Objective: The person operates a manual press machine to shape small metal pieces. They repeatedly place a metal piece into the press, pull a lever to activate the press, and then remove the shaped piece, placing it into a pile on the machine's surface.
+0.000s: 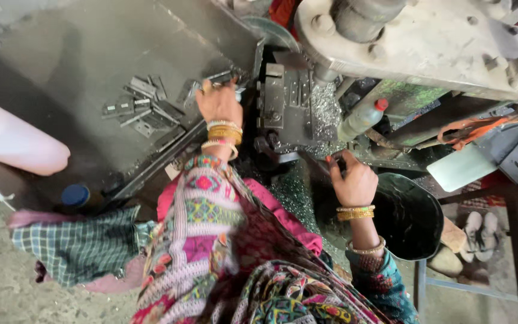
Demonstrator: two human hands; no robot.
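The fingertips of the left hand (pixel 219 103) are lost against the dark edge of the machine's fixture block (pixel 287 102), so whether they pinch a small metal piece (pixel 222 76) just above them cannot be told. A loose pile of flat metal hinges (pixel 142 108) lies on the grey tray (pixel 91 54) just left of that hand. The right hand (pixel 353 183) is curled shut around a dark lever (pixel 314 163), mostly hidden by the fist. A black bucket (pixel 409 216) sits right beside that hand, its base cut off by the arm.
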